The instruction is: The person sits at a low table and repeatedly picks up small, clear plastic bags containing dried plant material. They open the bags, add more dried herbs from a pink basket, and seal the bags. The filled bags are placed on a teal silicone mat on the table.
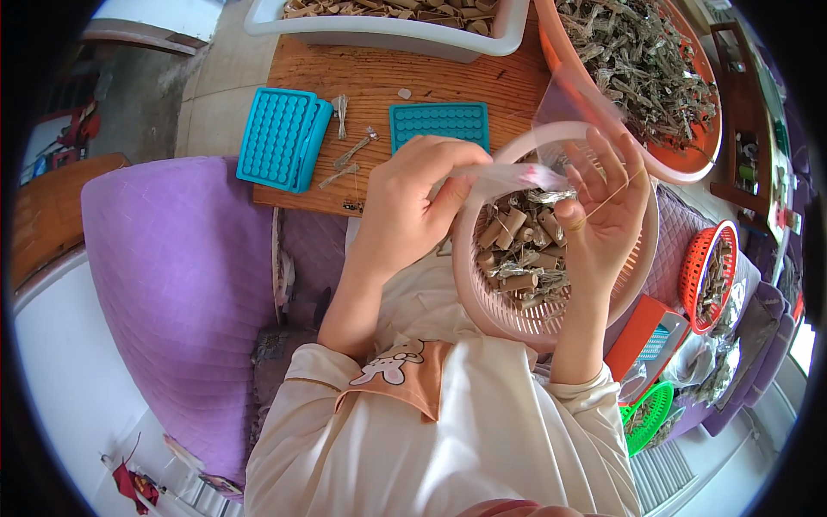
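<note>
My left hand (407, 202) is closed, its thumb and forefinger pinching one end of a clear plastic bag (515, 174). The bag is bunched narrow toward my right hand, and a filmy clear part flares out above it. My right hand (606, 202) has its fingers spread, palm turned up, with what looks like a thin rubber band (613, 195) stretched between thumb and fingers. Below both hands, a pink plastic basket (469, 284) holds brown cardboard tubes (510, 226) and clear-wrapped bundles. What the bag contains is too blurred to tell.
Teal dimpled trays (280, 138) lie on the wooden table (362, 65), with another teal tray (439, 125) and small wrapped bundles (351, 148) nearby. A white bin (388, 36) of brown pieces and an orange tub (705, 129) stand beyond. Red (693, 269) and green baskets (662, 422) sit at right.
</note>
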`<state>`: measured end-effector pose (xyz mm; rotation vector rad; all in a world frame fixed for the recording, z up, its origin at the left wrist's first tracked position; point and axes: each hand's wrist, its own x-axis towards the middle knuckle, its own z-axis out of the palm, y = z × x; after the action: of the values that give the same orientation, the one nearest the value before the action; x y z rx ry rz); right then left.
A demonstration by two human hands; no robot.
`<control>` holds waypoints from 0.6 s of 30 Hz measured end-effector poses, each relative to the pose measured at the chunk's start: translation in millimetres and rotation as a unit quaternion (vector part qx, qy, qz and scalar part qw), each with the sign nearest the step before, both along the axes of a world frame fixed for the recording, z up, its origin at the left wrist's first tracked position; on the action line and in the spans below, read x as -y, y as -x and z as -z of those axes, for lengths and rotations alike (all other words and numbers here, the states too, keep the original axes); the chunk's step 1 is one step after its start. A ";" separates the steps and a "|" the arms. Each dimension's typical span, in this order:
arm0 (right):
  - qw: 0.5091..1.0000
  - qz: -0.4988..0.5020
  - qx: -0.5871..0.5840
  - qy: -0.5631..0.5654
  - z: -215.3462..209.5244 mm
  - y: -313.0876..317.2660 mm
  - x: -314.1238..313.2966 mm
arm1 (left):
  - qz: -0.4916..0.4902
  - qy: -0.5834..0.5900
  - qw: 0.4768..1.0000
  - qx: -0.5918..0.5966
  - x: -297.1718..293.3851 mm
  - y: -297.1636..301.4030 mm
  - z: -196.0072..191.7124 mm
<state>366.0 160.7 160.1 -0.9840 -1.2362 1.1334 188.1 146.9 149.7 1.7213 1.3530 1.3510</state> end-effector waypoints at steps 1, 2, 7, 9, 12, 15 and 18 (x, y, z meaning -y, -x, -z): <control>1.000 -0.007 -0.011 0.017 -1.9 -0.6 -1.5 | 0.009 -0.012 1.000 -0.013 -0.7 0.7 -0.2; 0.999 -0.014 -0.023 0.033 -3.1 -1.0 -2.9 | 0.015 0.019 1.000 -0.006 -0.9 0.3 -1.3; 0.993 -0.033 -0.024 0.107 5.6 -1.1 -4.3 | 0.035 0.127 0.980 0.147 -2.2 -3.6 8.2; 0.991 -0.038 -0.078 0.106 9.2 1.9 -3.4 | 0.028 0.169 0.950 0.262 -1.0 -4.1 12.5; 0.984 -0.055 -0.143 0.087 18.1 10.3 2.6 | 0.021 0.213 0.889 0.406 1.6 -8.3 18.4; 0.973 -0.061 -0.195 0.112 14.1 23.2 11.2 | 0.023 0.216 0.808 0.547 3.7 -17.2 16.9; 0.968 -0.074 -0.216 0.104 15.8 29.4 13.9 | 0.024 0.215 0.755 0.618 3.8 -21.7 18.2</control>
<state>336.5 146.8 144.2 -0.7489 -0.8601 1.5264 209.8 143.1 131.6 0.2811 0.6777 1.4910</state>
